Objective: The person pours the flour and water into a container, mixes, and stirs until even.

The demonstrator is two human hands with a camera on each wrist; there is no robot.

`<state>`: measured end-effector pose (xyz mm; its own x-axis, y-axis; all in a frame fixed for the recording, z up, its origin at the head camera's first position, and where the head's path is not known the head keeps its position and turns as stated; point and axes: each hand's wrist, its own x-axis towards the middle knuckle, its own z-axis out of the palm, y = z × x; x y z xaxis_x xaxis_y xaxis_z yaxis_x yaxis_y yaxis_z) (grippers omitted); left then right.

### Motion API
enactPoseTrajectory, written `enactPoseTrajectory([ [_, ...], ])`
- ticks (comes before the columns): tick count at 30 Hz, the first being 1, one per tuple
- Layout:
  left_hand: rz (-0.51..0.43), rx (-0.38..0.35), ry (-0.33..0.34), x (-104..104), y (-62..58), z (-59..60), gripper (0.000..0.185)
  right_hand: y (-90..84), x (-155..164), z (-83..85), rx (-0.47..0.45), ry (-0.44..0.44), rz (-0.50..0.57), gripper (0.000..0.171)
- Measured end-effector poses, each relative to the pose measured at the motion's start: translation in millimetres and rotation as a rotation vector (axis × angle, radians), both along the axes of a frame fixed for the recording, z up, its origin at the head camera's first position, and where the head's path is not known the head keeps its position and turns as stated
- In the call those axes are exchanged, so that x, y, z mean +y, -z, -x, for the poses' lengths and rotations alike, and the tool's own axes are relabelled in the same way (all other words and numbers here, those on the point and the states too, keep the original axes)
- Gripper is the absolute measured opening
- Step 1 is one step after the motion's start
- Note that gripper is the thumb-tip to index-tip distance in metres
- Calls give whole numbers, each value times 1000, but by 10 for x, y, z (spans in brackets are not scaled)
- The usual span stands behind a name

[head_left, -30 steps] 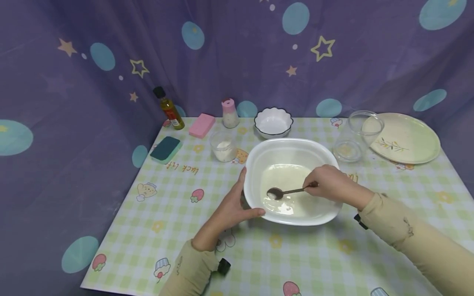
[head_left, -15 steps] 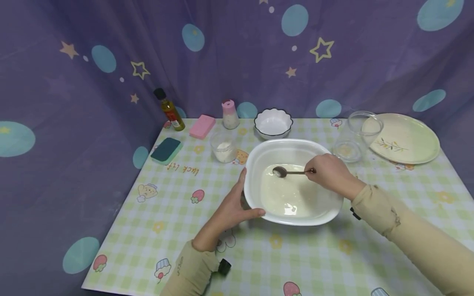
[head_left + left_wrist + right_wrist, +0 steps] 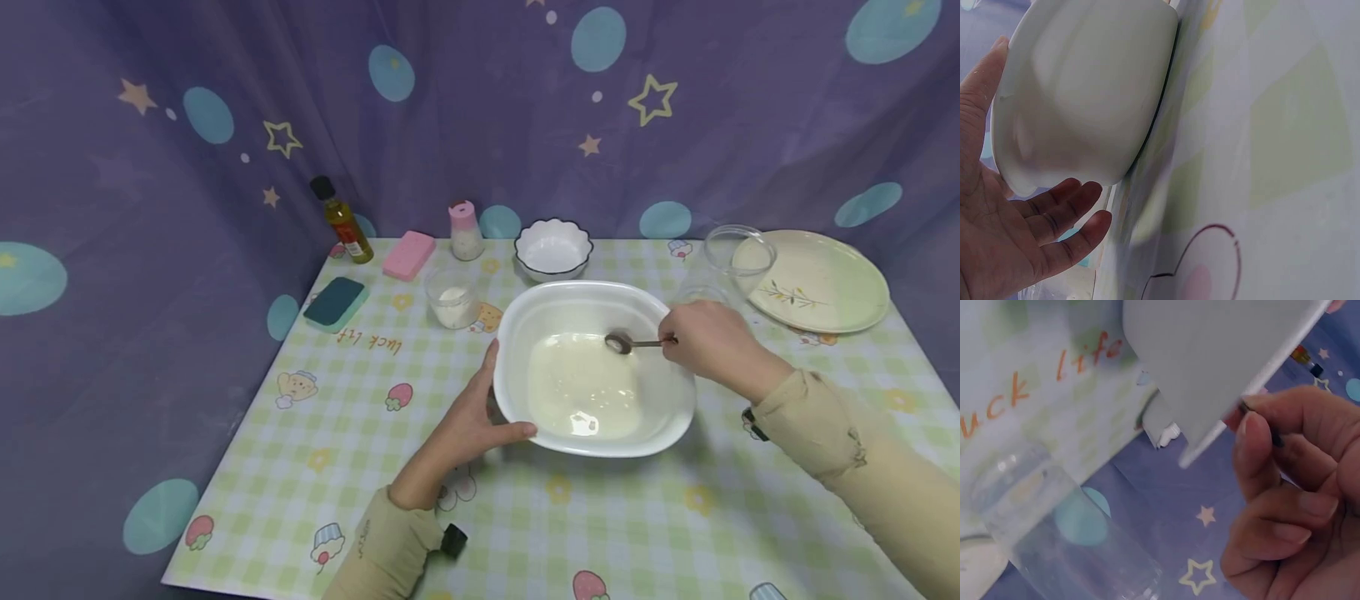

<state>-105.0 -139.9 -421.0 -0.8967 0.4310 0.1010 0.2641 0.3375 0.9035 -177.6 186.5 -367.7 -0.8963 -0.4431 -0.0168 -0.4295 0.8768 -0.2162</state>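
Note:
A white basin [image 3: 667,408] with pale, milky liquid [image 3: 577,387] in it stands on the table. My left hand [image 3: 472,421] is spread at its left side, thumb tip on the rim; the left wrist view shows the other fingers [image 3: 1066,209] loosely extended along the outer wall. Over the right part of the basin, my right hand [image 3: 708,337] pinches the handle end of a small dark brown spoon [image 3: 618,342]. A little white shows in the spoon's bowl, which is above the liquid's edge.
Behind the basin are a scalloped bowl [image 3: 553,247], a pink-topped shaker [image 3: 466,232] and a clear cup of white powder [image 3: 454,307]. Farther left are two sponges [image 3: 336,303] and an oil bottle [image 3: 347,227]. A clear container [image 3: 738,250] and an oval plate [image 3: 840,287] stand right.
My right hand has carried the spoon from the liquid's lower left, up to the back, then right towards the basin's right wall. My left hand and the basin have stayed in place.

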Motion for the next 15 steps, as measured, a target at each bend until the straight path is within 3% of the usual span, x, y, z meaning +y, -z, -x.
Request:
enactPoseTrajectory([
  [7, 2, -15, -2, 1, -2, -3, 120, -116, 51, -88, -59, -87, -10, 19],
  [15, -6, -9, 4, 1, 16, 7, 120, -75, 29, -147, -157, -200, 54, 15],
])
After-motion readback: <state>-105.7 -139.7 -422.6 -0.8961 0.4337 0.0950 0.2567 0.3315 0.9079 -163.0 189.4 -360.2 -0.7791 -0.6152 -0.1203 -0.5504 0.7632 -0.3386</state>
